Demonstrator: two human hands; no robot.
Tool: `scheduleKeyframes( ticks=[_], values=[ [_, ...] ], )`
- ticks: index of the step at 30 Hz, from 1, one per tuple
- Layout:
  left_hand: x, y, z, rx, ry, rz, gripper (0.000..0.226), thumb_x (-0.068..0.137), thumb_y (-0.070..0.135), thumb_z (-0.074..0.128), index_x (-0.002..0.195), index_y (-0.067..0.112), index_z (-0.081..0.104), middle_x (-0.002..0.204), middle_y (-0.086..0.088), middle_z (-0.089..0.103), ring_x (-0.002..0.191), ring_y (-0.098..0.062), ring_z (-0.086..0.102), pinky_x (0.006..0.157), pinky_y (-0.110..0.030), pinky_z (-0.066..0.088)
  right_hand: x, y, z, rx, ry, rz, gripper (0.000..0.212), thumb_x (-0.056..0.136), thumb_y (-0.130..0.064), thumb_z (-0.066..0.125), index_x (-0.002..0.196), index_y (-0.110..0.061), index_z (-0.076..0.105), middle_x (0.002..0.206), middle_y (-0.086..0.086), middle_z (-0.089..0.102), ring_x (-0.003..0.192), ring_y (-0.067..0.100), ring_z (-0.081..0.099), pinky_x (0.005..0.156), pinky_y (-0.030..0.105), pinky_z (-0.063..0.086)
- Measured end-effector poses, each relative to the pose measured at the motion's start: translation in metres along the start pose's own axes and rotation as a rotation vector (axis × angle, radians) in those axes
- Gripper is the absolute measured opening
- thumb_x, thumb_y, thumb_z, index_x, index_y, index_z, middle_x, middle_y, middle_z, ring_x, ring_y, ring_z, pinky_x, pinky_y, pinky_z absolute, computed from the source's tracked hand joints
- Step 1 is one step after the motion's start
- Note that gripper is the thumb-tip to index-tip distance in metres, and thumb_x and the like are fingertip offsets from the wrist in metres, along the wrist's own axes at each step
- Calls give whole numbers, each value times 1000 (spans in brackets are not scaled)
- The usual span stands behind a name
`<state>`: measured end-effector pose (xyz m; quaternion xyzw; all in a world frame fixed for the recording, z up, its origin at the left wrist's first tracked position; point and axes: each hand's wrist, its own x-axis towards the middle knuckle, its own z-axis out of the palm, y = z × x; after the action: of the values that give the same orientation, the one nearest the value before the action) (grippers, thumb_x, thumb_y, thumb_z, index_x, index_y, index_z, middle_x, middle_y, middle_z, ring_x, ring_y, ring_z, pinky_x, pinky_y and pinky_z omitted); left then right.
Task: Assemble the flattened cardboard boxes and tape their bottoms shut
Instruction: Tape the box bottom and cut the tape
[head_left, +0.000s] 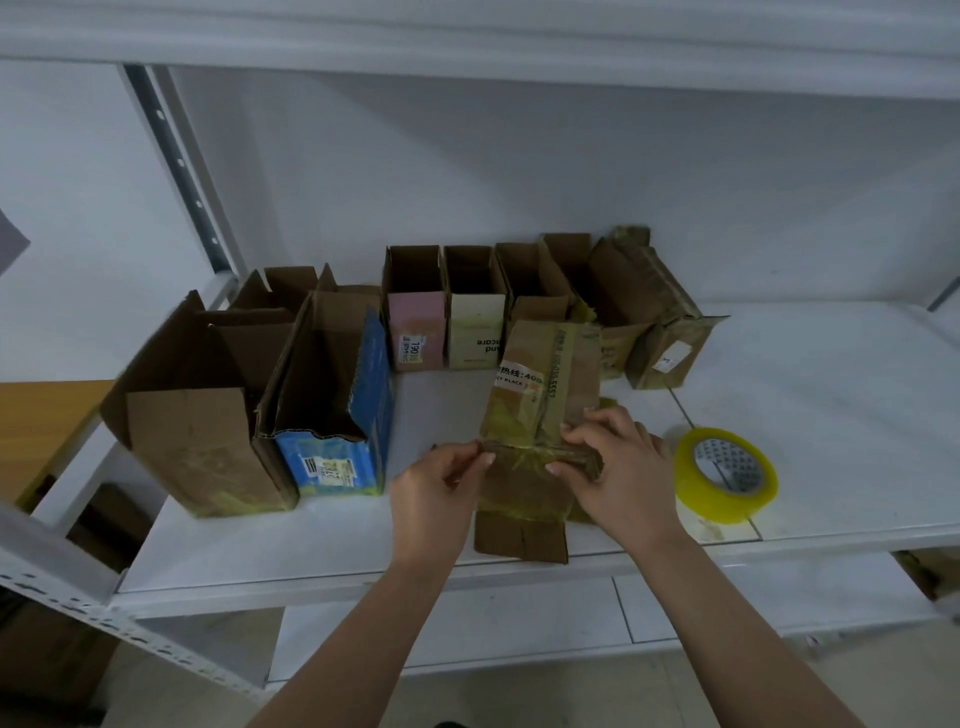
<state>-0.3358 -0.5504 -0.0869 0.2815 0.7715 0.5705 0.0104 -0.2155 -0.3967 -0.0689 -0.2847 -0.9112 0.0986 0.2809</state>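
your left hand (441, 480) pinches the left end of the folded edge of a flattened cardboard box (540, 415), thumb and forefinger closed on the card; your right hand (615, 467) grips the right end of that same edge, fingers curled over it. the box lies at the centre of the white shelf (831, 389), its long axis running from 6 o'clock to 12 o'clock, with yellowed tape across its face and a white printed label near its far half. its near flap (519, 540) reaches the front lip of the shelf at 6 o'clock

at 3 o'clock of your right hand, just beside it, a roll of clear yellowish tape (724, 475) lies flat on the shelf. at 9 o'clock stand two opened boxes side by side and touching: a plain brown box (202, 447) on the outside and a blue printed box (337, 415) nearer the centre, both with flaps up. behind them, a further brown box (283, 288) shows only its flaps

at 12 o'clock a row stands against the back wall: a pink box (418, 332), a cream box (475, 332) touching it, then an open brown box (535, 291). at 1 o'clock a cluster of taped brown boxes (649, 317) leans; how many you cannot tell
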Motion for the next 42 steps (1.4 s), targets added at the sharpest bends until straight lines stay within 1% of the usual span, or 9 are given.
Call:
scheduleKeyframes(
  ticks=[2,6,14,22,26,29,34,38,42],
  values=[
    [-1,-3,-5,-70,-87,-34,16,85,26,72,100,21,75,87,12,73,80,3,67,68,-10,51,0,0,1,1,0,1,39,63,-37,89,96,-22,74,109,0,62,94,27,65,80,41,44],
    [10,-14,-16,-225,-218,-163,20,98,17,54,112,22,67,98,7,73,91,-3,69,73,-28,59,1,0,0,13,7,-4,38,62,-35,89,95,-21,74,108,1,62,93,28,66,79,41,44],
    [32,-11,-8,-93,-238,-44,17,80,20,78,83,27,62,76,11,67,67,4,60,65,-14,49,3,2,-3,43,-47,-3,37,65,-33,88,96,-19,74,109,3,61,99,27,65,83,45,46],
    [33,-17,-1,-75,-297,-1,27,82,20,75,85,29,50,82,8,60,76,-10,58,67,-30,52,4,6,-6,66,-105,-23,39,68,-27,87,104,-21,74,115,2,60,107,24,63,86,43,42],
    [34,-6,-3,25,-315,14,48,76,29,80,111,25,47,106,10,53,95,-8,54,74,-12,44,5,7,-8,70,-132,-23,37,71,-26,84,106,-22,74,118,1,59,109,25,62,87,39,36],
    [39,11,-2,67,-303,295,66,79,35,78,134,20,44,129,11,43,124,-3,38,98,-6,30,5,10,-11,82,-148,-30,38,74,-23,82,111,-25,73,123,-1,59,112,24,60,87,37,34],
    [46,8,26,230,-513,505,48,88,19,67,135,16,56,146,-4,48,142,-15,22,118,-47,24,-5,14,-6,21,-52,4,56,77,-29,81,128,-19,62,127,4,59,108,27,62,87,44,51],
    [46,2,31,239,-482,505,44,88,18,67,131,13,59,145,-5,48,143,-18,28,118,-42,25,-14,10,-2,-134,91,108,34,78,-46,74,70,-14,66,71,6,64,53,27,61,49,27,42],
    [45,3,34,220,-451,511,43,87,15,69,129,11,61,143,-8,50,140,-15,28,117,-34,23,-13,4,-1,-227,131,-62,39,78,-37,63,47,-18,50,43,1,49,38,25,49,51,25,30]
  ],
)
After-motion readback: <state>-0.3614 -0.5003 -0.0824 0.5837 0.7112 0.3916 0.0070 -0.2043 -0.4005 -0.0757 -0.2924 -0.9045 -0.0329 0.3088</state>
